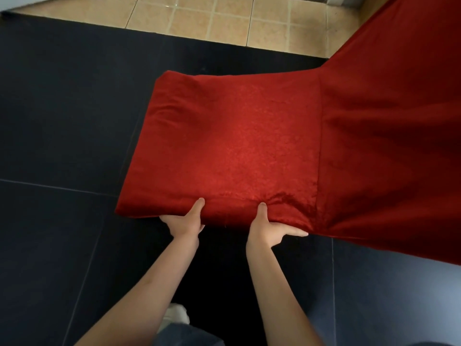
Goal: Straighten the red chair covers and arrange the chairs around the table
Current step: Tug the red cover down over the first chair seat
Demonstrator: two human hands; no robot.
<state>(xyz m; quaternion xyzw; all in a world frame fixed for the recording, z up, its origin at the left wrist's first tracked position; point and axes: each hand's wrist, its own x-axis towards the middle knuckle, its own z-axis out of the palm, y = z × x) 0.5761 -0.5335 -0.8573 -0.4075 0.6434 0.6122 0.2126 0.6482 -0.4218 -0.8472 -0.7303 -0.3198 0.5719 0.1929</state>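
Seen from above: a chair [224, 146] in a red cover [374, 146], standing on the dark floor [62, 108], with tan tiles [212, 21] at the far side. No table to be seen here. Both hands at the near edge of the red seat. Left hand [184, 222] gripping the edge, thumb on top, fingers [198, 229] curled under and holding the cloth. Right hand [268, 229] just beside it, thumb pressed on top, fingers [294, 233] reaching under the edge, holding the cloth too. Small bunch of wrinkles near the right thumb, and a loose fold at the far left corner of the seat. Long red cloth hanging off to the right, likely the back part of the cover. Probably the step now: pulling the seat cover flat. To do it well: pull gently and evenly with both hands, not hard on one side. Smooth the wrinkles out toward the corner. Tuck the edge snug under the seat. Then fix the far fold. Careful not to tip the chair or tug the cover crooked. Moving the chair to the table likely still to come.
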